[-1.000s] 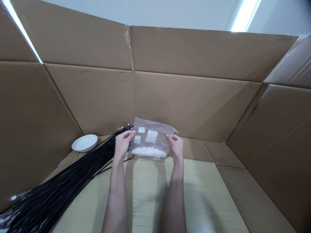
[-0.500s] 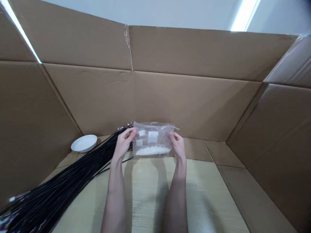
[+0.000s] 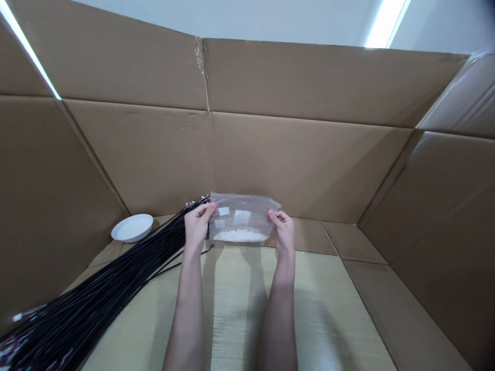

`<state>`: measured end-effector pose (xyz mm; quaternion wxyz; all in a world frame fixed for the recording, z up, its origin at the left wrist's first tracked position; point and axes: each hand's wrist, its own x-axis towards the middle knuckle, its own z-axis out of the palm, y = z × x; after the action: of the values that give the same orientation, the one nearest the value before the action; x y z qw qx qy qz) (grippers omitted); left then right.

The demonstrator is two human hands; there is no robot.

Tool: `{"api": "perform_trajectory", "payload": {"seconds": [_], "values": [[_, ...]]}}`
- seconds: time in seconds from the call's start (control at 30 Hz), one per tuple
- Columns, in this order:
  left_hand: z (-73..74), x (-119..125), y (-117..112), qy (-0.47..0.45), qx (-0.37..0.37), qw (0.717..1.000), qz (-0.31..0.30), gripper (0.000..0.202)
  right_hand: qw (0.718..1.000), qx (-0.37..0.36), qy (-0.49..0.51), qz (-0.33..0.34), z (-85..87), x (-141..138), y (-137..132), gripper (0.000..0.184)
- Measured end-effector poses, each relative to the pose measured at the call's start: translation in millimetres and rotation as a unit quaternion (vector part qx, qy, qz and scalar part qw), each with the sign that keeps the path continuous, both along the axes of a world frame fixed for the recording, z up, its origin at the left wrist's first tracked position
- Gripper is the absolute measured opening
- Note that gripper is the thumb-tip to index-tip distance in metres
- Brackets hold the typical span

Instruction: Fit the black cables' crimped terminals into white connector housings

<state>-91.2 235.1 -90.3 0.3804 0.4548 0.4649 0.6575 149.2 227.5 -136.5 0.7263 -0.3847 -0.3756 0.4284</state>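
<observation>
A clear plastic bag (image 3: 242, 219) with small white pieces settled along its bottom and white labels on its face is held upright between both hands, just above the pale work surface. My left hand (image 3: 197, 225) pinches the bag's upper left edge. My right hand (image 3: 283, 230) pinches its upper right edge. Both arms reach forward from the bottom of the view.
A thick bundle of long black cables (image 3: 96, 299) runs from the lower left toward the bag. A white shallow dish (image 3: 132, 228) sits at the back left. Tall brown cardboard walls (image 3: 294, 165) enclose the pale surface (image 3: 235, 304) on three sides.
The bag has been turned more upright and drawn taut between the hands, its top edge now level; the white pieces settled flat along the bottom.
</observation>
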Motion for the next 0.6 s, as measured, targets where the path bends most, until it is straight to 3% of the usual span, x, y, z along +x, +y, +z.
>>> {"api": "perform_trajectory", "payload": {"seconds": [0.3,0.6], "values": [[4.7,-8.1,-4.6,0.020,0.031,0.998,0.059,0.041,0.999,-0.022,0.014,-0.041,8.5,-22.7,6.0,0.043],[13.3,-12.3,-9.3,-0.008,0.014,0.998,0.058,0.038,1.000,0.004,0.014,-0.023,10.8,-28.6,11.7,0.040]]}}
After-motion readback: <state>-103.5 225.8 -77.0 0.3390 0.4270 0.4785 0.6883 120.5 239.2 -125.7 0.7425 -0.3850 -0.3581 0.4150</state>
